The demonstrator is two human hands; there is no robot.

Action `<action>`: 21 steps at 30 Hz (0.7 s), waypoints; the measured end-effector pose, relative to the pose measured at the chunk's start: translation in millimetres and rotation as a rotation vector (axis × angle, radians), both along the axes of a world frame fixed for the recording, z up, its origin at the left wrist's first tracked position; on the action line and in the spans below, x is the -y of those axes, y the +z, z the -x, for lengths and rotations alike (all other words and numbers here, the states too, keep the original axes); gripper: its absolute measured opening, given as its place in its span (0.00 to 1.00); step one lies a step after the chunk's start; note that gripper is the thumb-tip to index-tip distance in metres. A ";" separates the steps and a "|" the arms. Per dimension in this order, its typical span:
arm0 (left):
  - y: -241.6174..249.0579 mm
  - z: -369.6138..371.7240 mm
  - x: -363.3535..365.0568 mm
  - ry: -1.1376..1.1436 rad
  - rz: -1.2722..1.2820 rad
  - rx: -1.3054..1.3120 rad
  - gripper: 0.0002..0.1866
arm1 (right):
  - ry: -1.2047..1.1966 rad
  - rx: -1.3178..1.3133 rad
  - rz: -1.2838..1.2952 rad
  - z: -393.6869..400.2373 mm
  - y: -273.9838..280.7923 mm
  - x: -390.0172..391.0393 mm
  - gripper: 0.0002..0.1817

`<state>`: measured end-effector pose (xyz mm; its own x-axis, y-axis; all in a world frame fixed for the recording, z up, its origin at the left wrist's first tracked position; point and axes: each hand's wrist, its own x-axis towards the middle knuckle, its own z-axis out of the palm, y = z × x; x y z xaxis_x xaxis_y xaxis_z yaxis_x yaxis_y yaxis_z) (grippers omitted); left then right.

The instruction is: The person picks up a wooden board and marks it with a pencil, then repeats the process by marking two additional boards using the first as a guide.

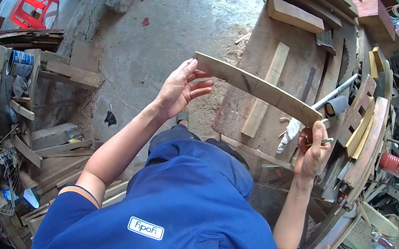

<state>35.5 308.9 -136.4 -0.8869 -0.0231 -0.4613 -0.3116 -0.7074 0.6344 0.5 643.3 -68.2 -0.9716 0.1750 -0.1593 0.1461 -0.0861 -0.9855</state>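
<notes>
A thin, long wooden board [254, 87] is held up in front of me, slanting down to the right. Its left end rests between the thumb and fingers of my left hand [180, 89]. My right hand [314, 151] grips the other end, with a slim pencil-like stick [322, 141] also tucked in its fingers. Below the board, a pale wooden strip [261, 115] lies on the brown workbench [231, 110]. Near my right hand are a whitish rag or glove [289, 135] and a dark rounded object [336, 106], whose kind I cannot make out.
A thick wood block [296, 16] lies at the bench's far end. Several boards [368, 138] stack along the right, beside a red plastic bottle [394, 165]. On the left are a red stool [35, 9], a paint can [20, 63] and scrap wood [70, 74] above the concrete floor [174, 24].
</notes>
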 end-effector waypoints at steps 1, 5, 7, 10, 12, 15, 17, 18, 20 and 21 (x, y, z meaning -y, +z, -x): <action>-2.6 -2.1 5.1 0.008 0.001 0.002 0.25 | 0.116 -0.012 -0.011 -1.2 -0.8 2.3 0.13; -9.5 -8.5 25.7 0.113 -0.128 0.071 0.22 | 0.375 0.001 -0.125 -6.9 -9.2 4.7 0.18; -15.7 -11.7 33.7 0.100 -0.006 0.031 0.19 | 0.453 0.015 -0.172 -8.3 -10.9 7.0 0.21; -12.5 -14.5 41.1 0.101 -0.002 0.041 0.18 | 0.540 0.081 -0.165 -12.8 -2.5 19.7 0.22; -15.1 -16.3 43.4 0.102 0.014 0.037 0.17 | 0.526 0.113 -0.112 -15.6 -7.3 23.1 0.20; -17.7 -17.4 42.6 0.099 0.066 0.033 0.18 | 0.499 0.168 -0.066 -18.9 -14.8 22.9 0.17; -17.9 -17.8 42.3 0.098 0.106 0.033 0.18 | 0.520 0.191 -0.122 -21.0 -21.4 21.2 0.15; -17.8 -17.2 41.7 0.112 0.130 0.042 0.19 | 0.509 0.214 -0.121 -22.7 -23.1 21.4 0.15; -17.5 -16.0 41.9 0.128 0.158 0.049 0.21 | 0.520 0.249 -0.114 -25.5 -19.7 22.7 0.15; -17.9 -15.7 42.0 0.119 0.181 0.040 0.21 | 0.527 0.284 -0.109 -26.9 -18.6 23.2 0.15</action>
